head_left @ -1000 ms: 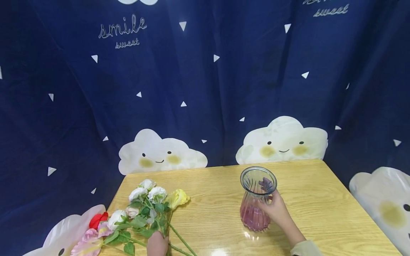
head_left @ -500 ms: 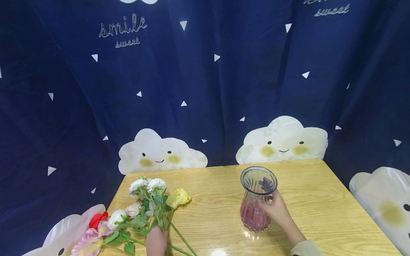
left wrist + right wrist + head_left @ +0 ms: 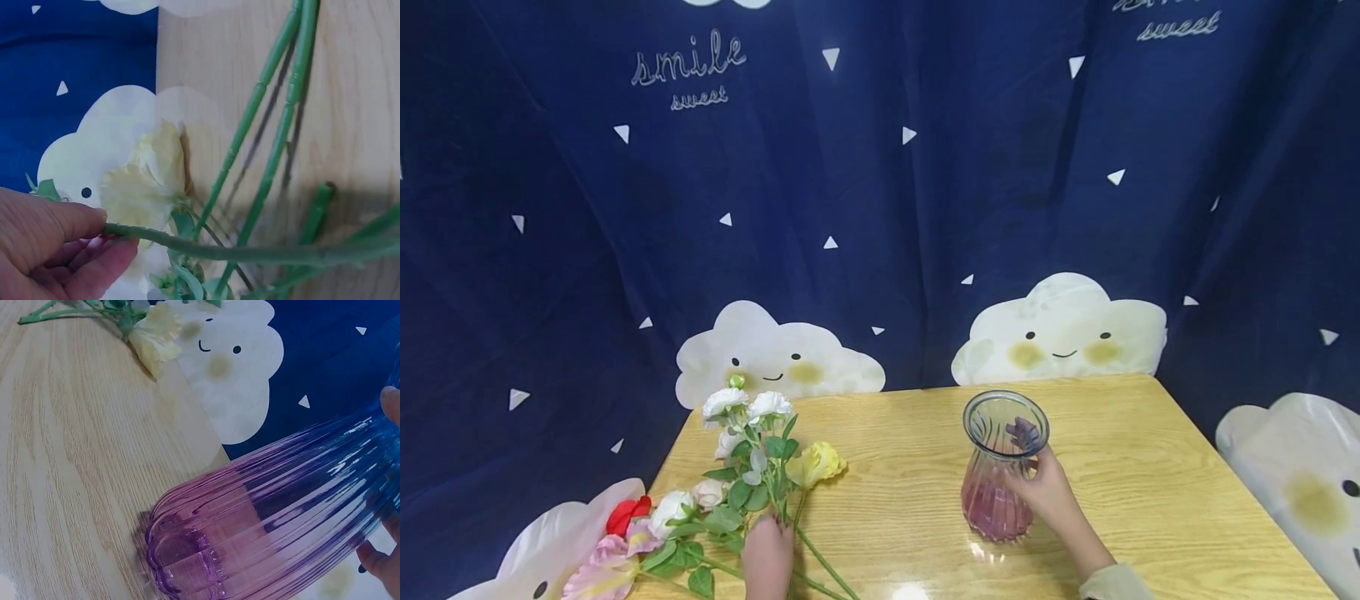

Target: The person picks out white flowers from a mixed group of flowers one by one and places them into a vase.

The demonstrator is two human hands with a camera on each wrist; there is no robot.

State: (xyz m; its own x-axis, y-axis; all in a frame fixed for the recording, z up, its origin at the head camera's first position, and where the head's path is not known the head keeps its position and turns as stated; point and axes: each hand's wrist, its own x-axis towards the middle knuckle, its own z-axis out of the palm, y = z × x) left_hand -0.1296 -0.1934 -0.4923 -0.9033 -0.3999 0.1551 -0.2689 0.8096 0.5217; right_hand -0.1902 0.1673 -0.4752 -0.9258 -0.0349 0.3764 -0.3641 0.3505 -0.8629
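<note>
My left hand (image 3: 767, 557) pinches a green flower stem (image 3: 262, 251) between thumb and fingers, low at the front left. At the top of that stem a spray of white flowers (image 3: 767, 405) stands raised over the other blooms, with leaves below. On the right, a ribbed glass vase (image 3: 992, 500), bluish at its round rim and pink-purple at the base, stands upright on the table. My right hand (image 3: 1048, 496) grips its narrow neck from the right side, some fingers showing through the glass. Beside the left hand lies a yellow flower (image 3: 817, 463), its stem running toward the front.
More flowers lie at the table's left side: a red one (image 3: 627, 515), a pink one (image 3: 601, 571) and a white one (image 3: 672, 512). Loose green stems (image 3: 269, 162) cross near the left hand. A blue cloud-print curtain (image 3: 880, 167) hangs behind the wooden table (image 3: 910, 467).
The white flower spray in my left hand has lifted up and away from the flowers on the table. My right hand and the vase have stayed in place.
</note>
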